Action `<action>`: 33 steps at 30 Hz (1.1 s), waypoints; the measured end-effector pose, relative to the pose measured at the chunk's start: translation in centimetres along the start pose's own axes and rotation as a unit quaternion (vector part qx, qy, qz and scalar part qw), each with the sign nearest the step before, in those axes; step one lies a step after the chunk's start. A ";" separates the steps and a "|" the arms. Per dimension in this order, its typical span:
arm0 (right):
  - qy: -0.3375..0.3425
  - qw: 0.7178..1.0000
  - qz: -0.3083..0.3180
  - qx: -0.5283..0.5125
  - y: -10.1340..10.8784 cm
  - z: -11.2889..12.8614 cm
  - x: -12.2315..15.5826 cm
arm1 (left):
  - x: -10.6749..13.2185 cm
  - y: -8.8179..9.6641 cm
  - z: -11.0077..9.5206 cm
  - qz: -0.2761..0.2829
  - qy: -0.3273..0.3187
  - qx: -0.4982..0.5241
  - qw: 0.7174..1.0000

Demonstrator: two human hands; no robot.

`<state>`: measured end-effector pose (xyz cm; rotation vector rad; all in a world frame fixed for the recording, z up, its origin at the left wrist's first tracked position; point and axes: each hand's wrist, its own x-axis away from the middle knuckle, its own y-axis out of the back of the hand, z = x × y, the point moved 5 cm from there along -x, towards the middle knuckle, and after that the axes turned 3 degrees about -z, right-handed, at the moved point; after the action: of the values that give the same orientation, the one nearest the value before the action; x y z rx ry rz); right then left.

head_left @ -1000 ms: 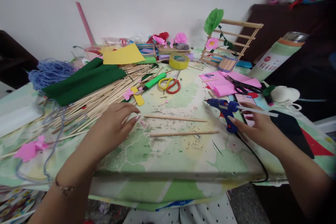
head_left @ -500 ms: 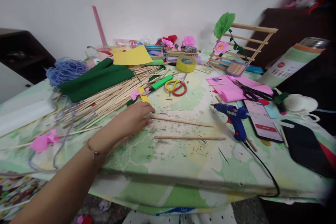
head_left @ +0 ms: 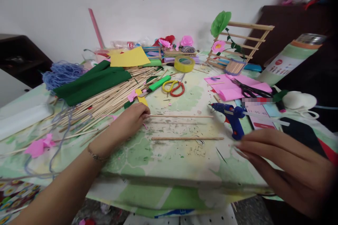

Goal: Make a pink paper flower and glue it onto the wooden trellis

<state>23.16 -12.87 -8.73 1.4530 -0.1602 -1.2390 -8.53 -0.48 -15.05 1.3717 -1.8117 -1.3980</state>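
Observation:
My left hand (head_left: 133, 117) pinches the left end of a thin wooden stick (head_left: 182, 116), which extends to the right just above the cloth, its shadow below. Nearer the front edge, a second wooden stick (head_left: 187, 138) lies roughly parallel. My right hand (head_left: 285, 161) is at the right, fingers stretched out and holding nothing visible. Its fingertips are by the handle of a blue glue gun (head_left: 228, 112) lying on the table; whether they touch it I cannot tell. A phone (head_left: 260, 114) is partly hidden behind that hand.
A pile of thin sticks (head_left: 111, 103) lies left, with green paper (head_left: 92, 81) and blue yarn (head_left: 62, 74). Behind are scissors (head_left: 177, 89), a green cutter (head_left: 160, 83), and yellow tape (head_left: 184, 64). A stick rack (head_left: 245, 38), black scissors (head_left: 248, 89) and a bottle (head_left: 290, 59) occupy the right.
My right hand has come into view from the right, beside the glue gun's handle. My left hand has raised the stick slightly off the cloth. The second stick stays where it lay.

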 end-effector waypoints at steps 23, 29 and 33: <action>-0.042 0.990 0.056 -0.119 -3.4 1.0 4.5 | 11.7 -1.6 -8.8 0.090 -0.109 0.168 0.976; -0.056 0.995 0.037 -0.071 -3.2 -0.2 6.3 | 11.5 -1.4 -9.7 -0.046 -0.169 0.061 0.983; -0.030 0.999 0.016 -0.030 -3.0 -1.4 7.0 | 11.9 -0.7 -9.6 -0.112 -0.195 0.000 0.974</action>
<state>25.65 -15.87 -15.46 1.3586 -0.1841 -1.2521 -5.02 -15.40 -14.49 1.4110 -1.9361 -1.8971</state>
